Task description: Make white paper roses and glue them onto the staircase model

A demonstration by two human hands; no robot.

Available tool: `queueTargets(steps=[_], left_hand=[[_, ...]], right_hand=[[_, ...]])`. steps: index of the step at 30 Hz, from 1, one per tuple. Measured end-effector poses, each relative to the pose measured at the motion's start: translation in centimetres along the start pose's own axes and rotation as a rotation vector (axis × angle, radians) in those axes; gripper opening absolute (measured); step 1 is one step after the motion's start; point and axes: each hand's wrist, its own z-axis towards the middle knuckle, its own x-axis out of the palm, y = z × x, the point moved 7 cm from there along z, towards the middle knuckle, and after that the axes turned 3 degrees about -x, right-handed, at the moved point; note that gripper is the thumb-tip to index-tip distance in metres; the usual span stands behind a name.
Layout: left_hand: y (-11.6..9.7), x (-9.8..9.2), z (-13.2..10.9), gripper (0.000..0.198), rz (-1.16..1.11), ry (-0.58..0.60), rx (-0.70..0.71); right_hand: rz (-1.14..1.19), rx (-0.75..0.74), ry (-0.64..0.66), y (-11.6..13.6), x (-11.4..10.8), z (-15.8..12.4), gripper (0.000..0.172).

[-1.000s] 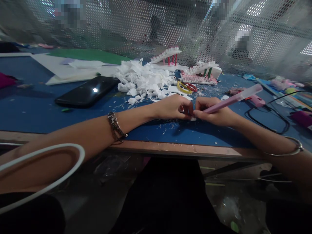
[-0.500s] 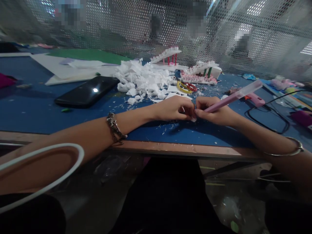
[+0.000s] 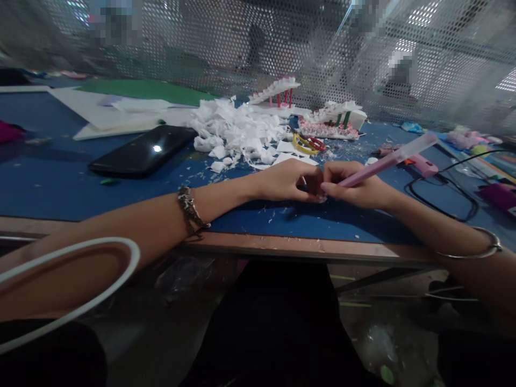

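My right hand is closed around a slim pink pen-like tool with a pale translucent upper end, which slants up to the right. Its lower tip is hidden between my hands, so I cannot tell its exact kind. My left hand curls in a pinch, fingertips against those of the right. A tiny whitish scrap shows at the left fingertips, just above the blue tabletop. Beyond the hands lies a heap of torn white paper or foam pieces.
A black phone lies left of the heap. Behind stand small white models with red posts and green posts. Yellow and red rings lie near them. At right are a pink glue gun and black cord.
My left thumb and fingers have shifted slightly, and the gap between them looks wider. The pink tool has moved a touch to the right at its upper end.
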Motion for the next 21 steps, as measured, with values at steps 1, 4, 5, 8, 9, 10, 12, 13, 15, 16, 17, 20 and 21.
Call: queueTargets(steps=[1, 4, 5, 8, 9, 10, 12, 13, 15, 16, 17, 20, 21], left_hand=[[0.05, 0.01, 0.01, 0.020, -0.006, -0.002, -0.002], [0.16, -0.02, 0.03, 0.020, -0.025, -0.015, -0.003], [0.18, -0.03, 0.04, 0.020, -0.029, -0.017, -0.003], [0.23, 0.06, 0.05, 0.021, -0.028, -0.006, -0.007], [0.26, 0.06, 0.05, 0.022, -0.027, -0.005, -0.011], [0.29, 0.09, 0.05, 0.022, -0.025, -0.001, -0.016], [0.31, 0.12, 0.05, 0.022, -0.012, 0.005, -0.020], [0.30, 0.15, 0.05, 0.022, -0.005, 0.011, -0.019], [0.29, 0.13, 0.05, 0.021, 0.004, 0.009, -0.019], [0.30, 0.10, 0.05, 0.022, 0.005, 0.006, -0.021], [0.30, 0.08, 0.06, 0.021, 0.003, 0.004, -0.021], [0.22, 0.13, 0.07, 0.020, 0.001, 0.010, -0.010], [0.20, 0.16, 0.08, 0.020, 0.003, 0.012, -0.007]], right_hand=[[-0.001, -0.001, 0.018, 0.00, 0.14, 0.00, 0.024], [0.018, -0.001, 0.022, -0.04, 0.20, 0.01, 0.024], [0.015, 0.000, 0.017, -0.06, 0.16, 0.00, 0.024], [0.000, 0.000, 0.029, -0.09, 0.22, -0.06, 0.025], [0.000, 0.003, 0.032, -0.12, 0.22, -0.09, 0.025], [-0.003, 0.004, 0.029, -0.13, 0.19, -0.11, 0.025], [-0.019, 0.008, 0.030, -0.13, 0.18, -0.14, 0.025], [-0.030, 0.007, 0.037, -0.11, 0.22, -0.15, 0.024], [-0.053, 0.003, 0.044, -0.03, 0.27, -0.15, 0.025], [-0.066, 0.000, 0.039, 0.01, 0.23, -0.14, 0.024], [-0.077, -0.001, 0.037, 0.03, 0.21, -0.13, 0.024], [-0.081, 0.003, 0.046, 0.03, 0.26, -0.12, 0.024], [-0.074, 0.001, 0.045, 0.05, 0.25, -0.11, 0.024]])
